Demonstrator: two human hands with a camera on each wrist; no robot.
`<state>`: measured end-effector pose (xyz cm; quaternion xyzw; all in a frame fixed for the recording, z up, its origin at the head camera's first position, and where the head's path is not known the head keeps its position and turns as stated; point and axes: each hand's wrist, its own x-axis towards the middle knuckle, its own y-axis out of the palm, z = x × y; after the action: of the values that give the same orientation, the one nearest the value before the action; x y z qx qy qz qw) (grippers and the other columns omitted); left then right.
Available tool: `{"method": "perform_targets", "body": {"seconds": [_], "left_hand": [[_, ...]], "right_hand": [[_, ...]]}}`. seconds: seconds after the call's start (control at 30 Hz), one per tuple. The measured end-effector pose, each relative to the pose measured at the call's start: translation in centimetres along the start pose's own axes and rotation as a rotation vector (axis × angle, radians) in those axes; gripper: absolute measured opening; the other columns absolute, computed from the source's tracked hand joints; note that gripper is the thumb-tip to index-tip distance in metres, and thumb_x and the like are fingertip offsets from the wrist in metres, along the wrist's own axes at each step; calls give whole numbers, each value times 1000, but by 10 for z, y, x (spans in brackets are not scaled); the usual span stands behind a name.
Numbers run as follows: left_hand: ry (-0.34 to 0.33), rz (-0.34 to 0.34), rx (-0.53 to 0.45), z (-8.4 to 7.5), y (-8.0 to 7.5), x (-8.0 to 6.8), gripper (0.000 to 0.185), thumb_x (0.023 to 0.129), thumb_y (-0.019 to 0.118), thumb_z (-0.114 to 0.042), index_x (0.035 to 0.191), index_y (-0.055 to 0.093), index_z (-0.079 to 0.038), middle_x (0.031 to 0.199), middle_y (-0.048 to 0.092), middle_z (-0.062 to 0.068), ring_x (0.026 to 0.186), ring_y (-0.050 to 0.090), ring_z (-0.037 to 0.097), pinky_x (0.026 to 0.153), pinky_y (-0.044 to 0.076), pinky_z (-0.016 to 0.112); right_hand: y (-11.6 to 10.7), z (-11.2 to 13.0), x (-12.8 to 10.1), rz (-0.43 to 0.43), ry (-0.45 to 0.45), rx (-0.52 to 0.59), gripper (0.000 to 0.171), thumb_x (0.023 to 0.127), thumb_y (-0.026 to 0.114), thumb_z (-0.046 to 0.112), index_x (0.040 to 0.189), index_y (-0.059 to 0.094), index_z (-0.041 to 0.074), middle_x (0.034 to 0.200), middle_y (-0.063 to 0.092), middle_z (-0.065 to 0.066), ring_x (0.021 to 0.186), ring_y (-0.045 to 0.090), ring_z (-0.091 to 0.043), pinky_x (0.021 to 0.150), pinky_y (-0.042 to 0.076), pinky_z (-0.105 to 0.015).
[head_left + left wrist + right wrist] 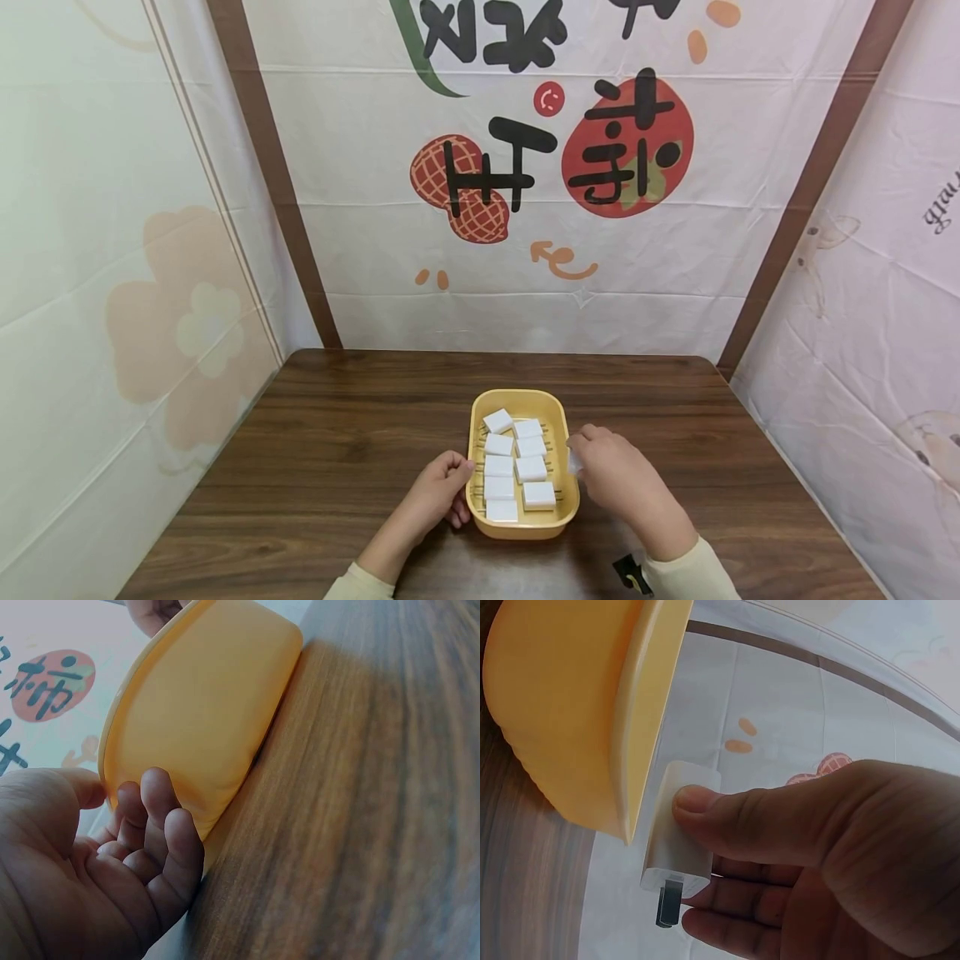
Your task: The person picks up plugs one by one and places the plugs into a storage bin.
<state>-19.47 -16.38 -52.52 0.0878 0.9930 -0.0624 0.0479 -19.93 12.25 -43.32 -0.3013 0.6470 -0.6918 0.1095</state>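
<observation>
A yellow tray (517, 397) sits on the dark wooden table (337, 433), near its front edge. Several white charger plugs (531, 469) lie in it in two rows. My left hand (459, 478) holds the tray's left side, thumb at the rim and curled fingers against the outer wall; the left wrist view shows the left hand (127, 825) on the tray (202, 712). My right hand (579, 454) pinches one more white charger plug (574, 461) just outside the right rim. In the right wrist view this plug (676, 832), its dark prongs pointing down, is held between the thumb and fingers of the right hand (697, 859) beside the tray (570, 712).
Printed white cloth walls (525, 208) close in the table at the back and on both sides. Bare wood lies to the left of the tray, to its right and behind it. A small black strap (630, 573) shows at my right wrist.
</observation>
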Motion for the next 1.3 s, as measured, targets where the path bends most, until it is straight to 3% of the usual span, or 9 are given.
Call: {"method": "perform_targets", "body": {"seconds": [0.4,0.77,1.0,1.3], "left_hand": [[0,3,0,-1,-1,0,32,110,48,-28,113,50,4,63,58,4,50,58,16,44,49,28],[8,20,-18,0,-1,-1,35,109,50,-30,113,49,5,62,58,4,50,58,15,45,49,27],[13,23,-26,-2,-1,-3,35,109,50,-30,113,49,5,62,58,4,50,58,15,45,49,27],[6,20,-19,-2,-1,-2,34,109,50,-29,113,49,5,62,58,4,50,58,15,45,49,27]], "right_hand": [[-1,12,4,21,-30,-2,34,79,85,9,110,71,4,99,66,-6,91,64,-24,82,57,-42],[-2,21,7,59,-44,19,38,81,85,11,115,72,5,110,69,-7,102,67,-25,90,57,-42],[3,23,10,59,-94,34,36,78,86,11,111,72,7,102,66,-3,93,64,-21,83,57,-39],[8,24,10,97,-126,63,33,81,84,12,112,72,10,104,64,-1,90,63,-18,81,56,-38]]}}
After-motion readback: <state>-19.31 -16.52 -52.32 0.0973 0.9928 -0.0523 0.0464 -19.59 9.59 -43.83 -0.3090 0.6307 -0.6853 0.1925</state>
